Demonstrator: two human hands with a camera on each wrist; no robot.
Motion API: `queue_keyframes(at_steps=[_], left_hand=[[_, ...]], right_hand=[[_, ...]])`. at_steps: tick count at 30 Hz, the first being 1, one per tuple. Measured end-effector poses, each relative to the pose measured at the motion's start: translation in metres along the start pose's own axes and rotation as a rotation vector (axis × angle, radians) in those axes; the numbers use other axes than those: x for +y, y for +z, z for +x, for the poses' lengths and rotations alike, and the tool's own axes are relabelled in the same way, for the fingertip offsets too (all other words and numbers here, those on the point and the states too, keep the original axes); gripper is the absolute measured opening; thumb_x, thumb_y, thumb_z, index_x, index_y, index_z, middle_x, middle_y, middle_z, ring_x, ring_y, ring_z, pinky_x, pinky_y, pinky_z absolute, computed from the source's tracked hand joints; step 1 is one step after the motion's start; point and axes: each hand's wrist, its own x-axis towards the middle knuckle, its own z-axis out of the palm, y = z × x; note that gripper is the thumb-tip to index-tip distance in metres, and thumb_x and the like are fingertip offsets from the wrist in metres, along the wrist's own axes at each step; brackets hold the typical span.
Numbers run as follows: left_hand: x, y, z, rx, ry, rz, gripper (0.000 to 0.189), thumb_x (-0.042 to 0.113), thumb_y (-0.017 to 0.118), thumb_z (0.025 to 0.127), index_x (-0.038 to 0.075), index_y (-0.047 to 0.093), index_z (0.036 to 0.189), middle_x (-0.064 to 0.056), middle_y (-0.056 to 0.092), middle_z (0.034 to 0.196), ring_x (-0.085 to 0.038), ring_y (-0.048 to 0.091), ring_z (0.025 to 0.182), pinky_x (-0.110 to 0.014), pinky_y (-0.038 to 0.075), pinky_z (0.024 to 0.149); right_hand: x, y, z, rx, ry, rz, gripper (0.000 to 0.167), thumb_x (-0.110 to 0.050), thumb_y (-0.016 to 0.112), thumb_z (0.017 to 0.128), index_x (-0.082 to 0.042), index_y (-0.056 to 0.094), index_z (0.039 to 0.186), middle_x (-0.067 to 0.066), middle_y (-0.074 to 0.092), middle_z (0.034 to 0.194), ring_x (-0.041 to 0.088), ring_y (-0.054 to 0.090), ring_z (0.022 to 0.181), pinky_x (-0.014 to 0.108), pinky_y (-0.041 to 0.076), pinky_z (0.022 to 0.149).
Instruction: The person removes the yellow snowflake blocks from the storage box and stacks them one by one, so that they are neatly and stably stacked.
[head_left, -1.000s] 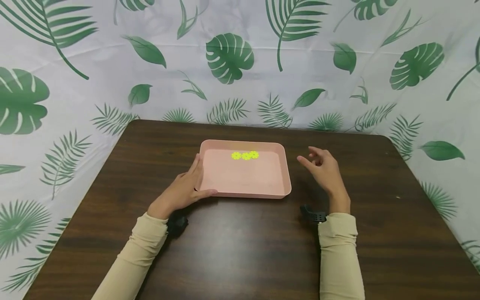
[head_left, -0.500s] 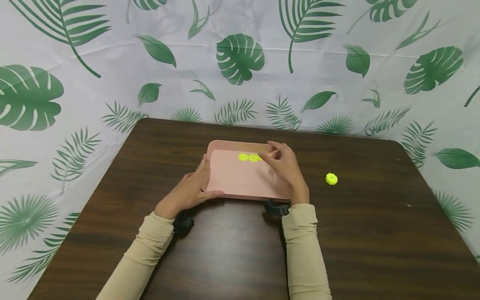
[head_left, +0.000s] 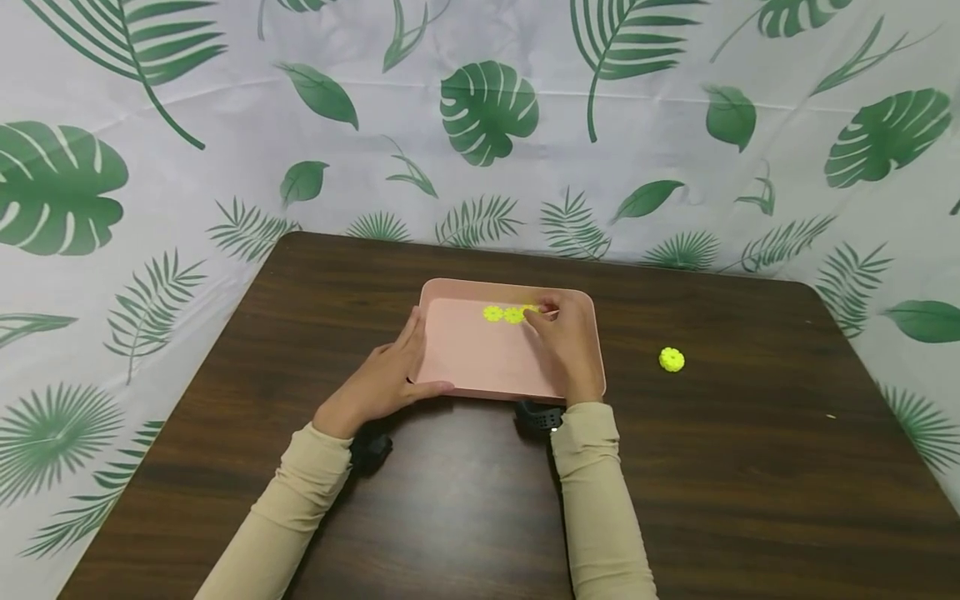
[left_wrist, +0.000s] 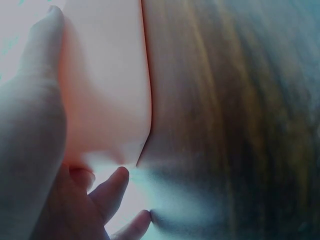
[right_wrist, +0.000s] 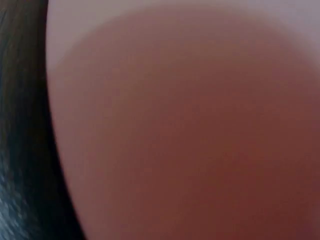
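Note:
A shallow pink tray (head_left: 480,358) lies on the dark wooden table. My left hand (head_left: 378,379) rests against its left end, fingers straight along that side and thumb at the front edge. In the left wrist view, my thumb and fingers frame the tray's corner (left_wrist: 110,115). Inside, near the back wall, two flower-shaped yellow discs (head_left: 503,314) lie in a row. A third yellow disc (head_left: 529,307) is partly hidden by my right hand (head_left: 570,337), whose thumb and fingertips pinch at it. The right wrist view is filled by the blurred, shadowed pink tray floor (right_wrist: 175,125).
Several yellow discs appear stacked in a small pile (head_left: 672,359) on the table right of the tray. A tiny pale fleck (head_left: 830,416) lies farther right. A white cloth with green leaves (head_left: 360,158) hangs behind the table.
My right hand has moved left from beside the tray to the third disc inside it, uncovering the small yellow pile on the table. My left hand stays at the tray's end.

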Motion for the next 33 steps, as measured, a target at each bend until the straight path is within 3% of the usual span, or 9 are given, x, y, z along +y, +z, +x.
queue_keyframes(at_steps=[6,8,13,19,25,28,33], left_hand=[[0.0039,-0.0022,0.0017,-0.006,0.003,0.006,0.115,0.061,0.066,0.095,-0.002,0.000,0.163,-0.017,-0.007,0.172,-0.034,0.025,0.154,-0.061,0.026,0.119],[0.0042,-0.0025,0.0022,-0.009,-0.002,0.011,0.115,0.061,0.066,0.094,-0.002,-0.001,0.163,-0.017,-0.008,0.172,-0.034,0.026,0.154,-0.061,0.025,0.119],[0.0058,-0.0036,0.0031,-0.013,-0.009,0.012,0.115,0.061,0.067,0.094,-0.002,0.000,0.163,-0.016,-0.008,0.172,-0.034,0.026,0.154,-0.062,0.025,0.119],[0.0077,-0.0049,0.0019,-0.011,-0.019,0.009,0.115,0.061,0.067,0.094,-0.002,0.000,0.163,-0.016,-0.008,0.172,-0.034,0.026,0.154,-0.062,0.025,0.119],[0.0066,-0.0030,0.0009,-0.011,-0.022,0.003,0.114,0.063,0.066,0.094,-0.002,0.002,0.164,-0.016,-0.009,0.172,-0.036,0.026,0.154,-0.062,0.024,0.119],[0.0065,-0.0022,0.0000,-0.012,-0.025,-0.001,0.114,0.062,0.066,0.094,-0.002,0.002,0.164,-0.017,-0.009,0.172,-0.036,0.027,0.154,-0.062,0.024,0.119],[0.0065,-0.0019,-0.0017,-0.015,-0.033,-0.004,0.113,0.061,0.066,0.094,-0.002,0.003,0.164,-0.017,-0.009,0.172,-0.035,0.026,0.154,-0.062,0.024,0.120]], right_hand=[[0.0022,0.0028,-0.0039,-0.094,0.172,-0.027,0.024,-0.010,0.070,0.096,0.001,0.066,0.118,0.012,0.056,0.095,0.028,0.054,0.090,0.039,0.045,0.081],[0.0022,0.0032,-0.0048,-0.127,0.197,-0.064,0.020,-0.014,0.068,0.098,-0.002,0.063,0.113,0.011,0.052,0.092,0.028,0.052,0.087,0.039,0.041,0.077],[0.0022,0.0029,-0.0036,-0.146,0.184,-0.101,0.017,-0.013,0.068,0.098,-0.001,0.060,0.105,0.010,0.047,0.086,0.027,0.049,0.082,0.038,0.037,0.072],[0.0022,0.0034,-0.0023,-0.138,0.211,-0.079,0.025,-0.013,0.072,0.096,0.000,0.060,0.113,0.011,0.049,0.093,0.028,0.050,0.090,0.038,0.038,0.079],[0.0019,0.0030,-0.0040,-0.131,0.206,-0.072,0.016,-0.013,0.073,0.095,-0.001,0.065,0.103,0.011,0.048,0.088,0.028,0.049,0.086,0.039,0.038,0.075],[0.0022,0.0026,-0.0059,-0.129,0.201,-0.065,0.017,-0.012,0.075,0.094,-0.001,0.067,0.105,0.012,0.054,0.094,0.028,0.051,0.088,0.040,0.040,0.077],[0.0028,0.0030,-0.0088,-0.128,0.185,-0.066,0.031,-0.010,0.076,0.093,-0.002,0.066,0.122,0.011,0.065,0.117,0.026,0.057,0.098,0.042,0.049,0.090]])
